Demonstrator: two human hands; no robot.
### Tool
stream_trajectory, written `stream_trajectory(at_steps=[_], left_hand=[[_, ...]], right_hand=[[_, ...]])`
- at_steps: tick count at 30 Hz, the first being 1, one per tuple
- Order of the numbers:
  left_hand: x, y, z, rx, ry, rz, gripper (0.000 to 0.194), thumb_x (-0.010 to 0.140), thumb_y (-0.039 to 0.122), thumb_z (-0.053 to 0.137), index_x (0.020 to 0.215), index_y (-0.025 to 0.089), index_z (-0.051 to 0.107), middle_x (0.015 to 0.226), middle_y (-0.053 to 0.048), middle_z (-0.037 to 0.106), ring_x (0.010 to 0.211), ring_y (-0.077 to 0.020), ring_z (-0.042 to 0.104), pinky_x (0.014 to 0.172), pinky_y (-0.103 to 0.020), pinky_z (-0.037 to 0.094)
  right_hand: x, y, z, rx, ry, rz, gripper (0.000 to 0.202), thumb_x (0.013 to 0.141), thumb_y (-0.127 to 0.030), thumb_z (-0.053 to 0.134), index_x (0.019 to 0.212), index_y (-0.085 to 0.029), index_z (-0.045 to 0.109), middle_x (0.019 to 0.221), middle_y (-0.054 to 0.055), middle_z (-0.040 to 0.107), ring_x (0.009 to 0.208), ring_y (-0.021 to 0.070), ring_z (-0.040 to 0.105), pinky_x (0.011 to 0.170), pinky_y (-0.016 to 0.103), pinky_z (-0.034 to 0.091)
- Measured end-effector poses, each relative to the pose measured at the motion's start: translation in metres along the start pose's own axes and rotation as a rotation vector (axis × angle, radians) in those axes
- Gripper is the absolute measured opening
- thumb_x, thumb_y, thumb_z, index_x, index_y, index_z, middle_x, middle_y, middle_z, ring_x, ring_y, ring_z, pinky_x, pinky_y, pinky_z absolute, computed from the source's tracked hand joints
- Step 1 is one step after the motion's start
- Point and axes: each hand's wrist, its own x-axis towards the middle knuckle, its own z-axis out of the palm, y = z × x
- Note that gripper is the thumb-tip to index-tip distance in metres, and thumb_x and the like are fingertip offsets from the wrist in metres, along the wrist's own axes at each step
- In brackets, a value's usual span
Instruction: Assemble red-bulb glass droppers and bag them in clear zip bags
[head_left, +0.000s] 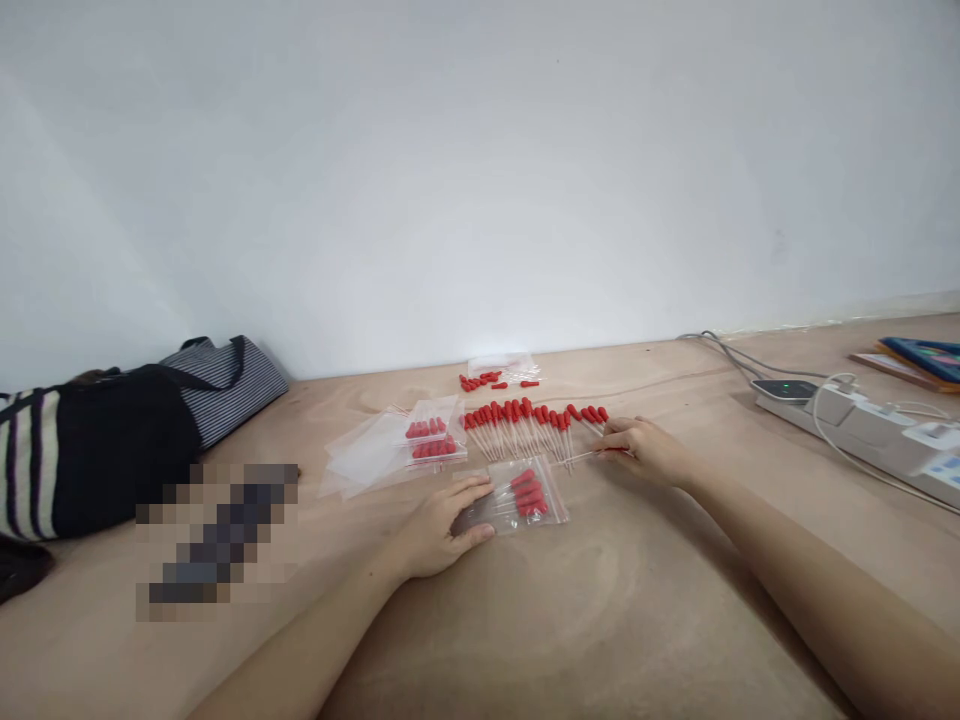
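My left hand lies at the left end of a clear zip bag, thumb and fingers apart and touching it. Inside that bag are several droppers with red rubber bulbs. My right hand pinches a red-bulbed dropper, its thin stem pointing left toward the bag; the fingers partly hide its bulb. Just beyond, a row of loose droppers lies with red bulbs away from me. Left of the row are filled zip bags on a fan of clear bags.
Near the wall lie loose red bulbs and another clear bag. A striped bag and dark cloth are at left, near a pixelated dark object. A white power strip with cables stands at right.
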Motion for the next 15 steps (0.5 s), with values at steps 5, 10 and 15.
stream_trajectory(at_steps=[5, 10, 15], left_hand=[[0.0, -0.001, 0.0, 0.004, -0.01, 0.003, 0.044, 0.08, 0.039, 0.048, 0.121, 0.023, 0.044, 0.131, -0.006, 0.04, 0.119, -0.021, 0.037, 0.099, -0.038, 0.03], [0.001, 0.0, 0.0, -0.002, -0.015, 0.012, 0.041, 0.08, 0.038, 0.048, 0.119, 0.026, 0.046, 0.131, -0.004, 0.04, 0.118, -0.0208, 0.038, 0.098, -0.039, 0.031], [0.001, -0.001, 0.0, -0.011, -0.018, 0.002, 0.041, 0.08, 0.039, 0.048, 0.119, 0.026, 0.046, 0.131, -0.004, 0.04, 0.118, -0.0211, 0.038, 0.099, -0.038, 0.031]], right_hand=[[0.007, -0.012, 0.011, 0.049, 0.021, -0.047, 0.026, 0.083, -0.03, 0.042, 0.094, -0.022, 0.064, 0.077, 0.006, 0.058, 0.075, 0.0177, 0.052, 0.07, 0.03, 0.038], [0.019, -0.029, 0.027, 0.105, 0.087, -0.06, 0.024, 0.082, -0.032, 0.045, 0.092, -0.022, 0.064, 0.082, 0.006, 0.061, 0.078, 0.0188, 0.053, 0.07, 0.031, 0.039], [0.025, -0.045, 0.031, 0.278, 0.071, -0.076, 0.019, 0.08, -0.03, 0.049, 0.091, -0.022, 0.062, 0.084, 0.005, 0.062, 0.076, 0.0171, 0.055, 0.067, 0.029, 0.041]])
